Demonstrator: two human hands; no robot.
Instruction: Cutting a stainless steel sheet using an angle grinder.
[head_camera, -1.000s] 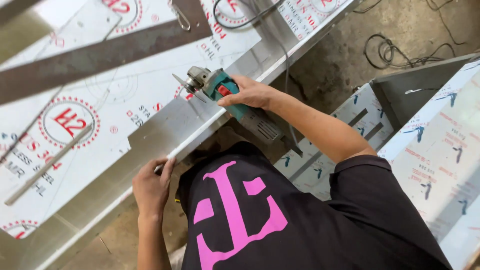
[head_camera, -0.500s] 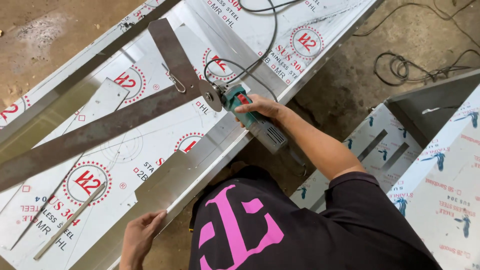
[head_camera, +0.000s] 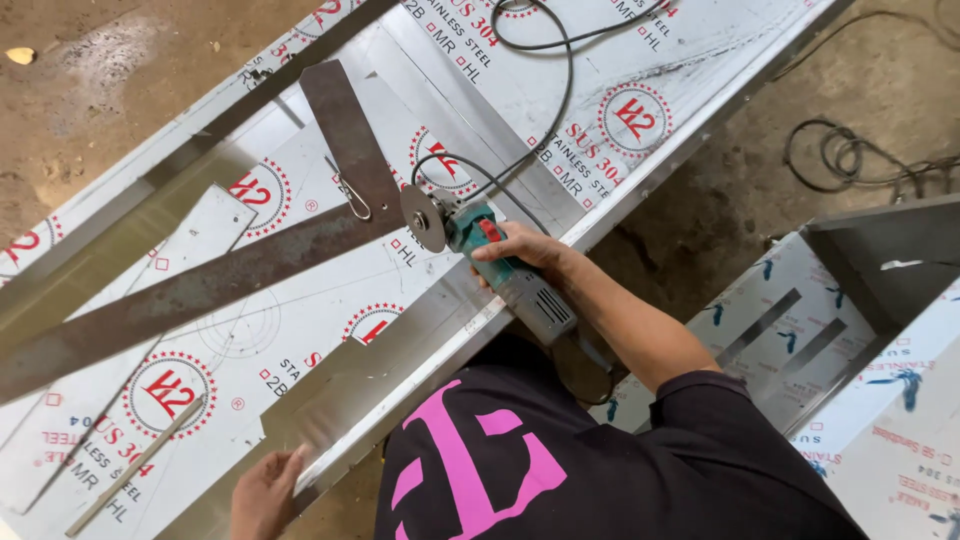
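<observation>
My right hand (head_camera: 528, 256) grips the body of a teal and grey angle grinder (head_camera: 505, 275). Its disc (head_camera: 425, 218) sits at the joint of two dark flat steel bars (head_camera: 345, 135) that lie on a large steel sheet (head_camera: 640, 50) covered in white film with red round marks. A black cable (head_camera: 560, 90) runs from the grinder across the sheet. My left hand (head_camera: 265, 492) rests with spread fingers on the end of a bare folded steel strip (head_camera: 345, 390) along the sheet's near edge. My black shirt with a pink mark fills the bottom.
A film-covered steel box (head_camera: 790, 300) with slots stands at the right. A coil of black cable (head_camera: 860, 160) lies on the dirt floor beyond it. A thin steel strip (head_camera: 130, 475) lies at the lower left, and a small wire hook (head_camera: 350, 195) lies by the bars.
The grinder has moved from the bare folded strip over to the joint of the dark bars. My left hand has dropped lower in the view, at the strip's end.
</observation>
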